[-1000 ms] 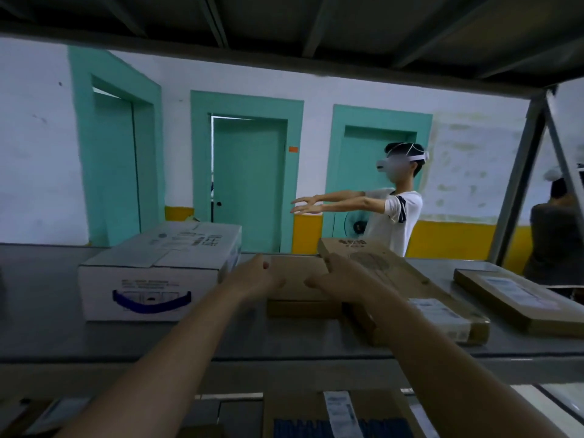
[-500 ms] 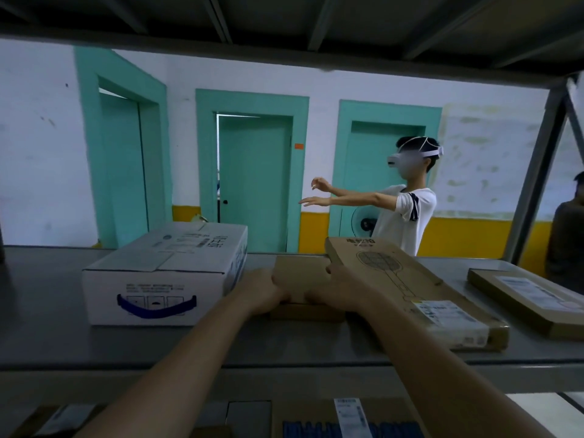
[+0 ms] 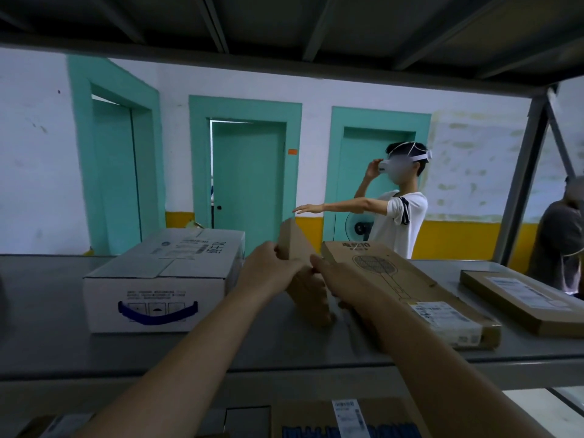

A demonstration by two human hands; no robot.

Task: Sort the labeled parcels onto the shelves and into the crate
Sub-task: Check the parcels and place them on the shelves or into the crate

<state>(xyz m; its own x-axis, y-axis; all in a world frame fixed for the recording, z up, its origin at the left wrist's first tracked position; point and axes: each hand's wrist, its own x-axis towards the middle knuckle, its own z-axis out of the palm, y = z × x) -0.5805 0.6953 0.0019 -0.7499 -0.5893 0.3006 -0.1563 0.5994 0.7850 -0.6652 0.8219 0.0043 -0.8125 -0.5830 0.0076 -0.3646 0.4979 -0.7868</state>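
1. Parcel (image 3: pixel 297 245) is tilting on edge between your hands — left hand (image 3: pixel 268 273) and right hand (image 3: pixel 331 273) are gripping its sides.
2. You are risking a slip — it could knock the flat racket box (image 3: pixel 395 279) just right of your grip.

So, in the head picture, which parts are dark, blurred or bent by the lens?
Head view: the underside of the upper shelf is dark, and the far wall is bright. The upper shelf's edge bows, as with a wide lens. The small brown parcel, which the left hand and right hand tilt up, looks slightly soft. The label on the long flat box is too soft to read.
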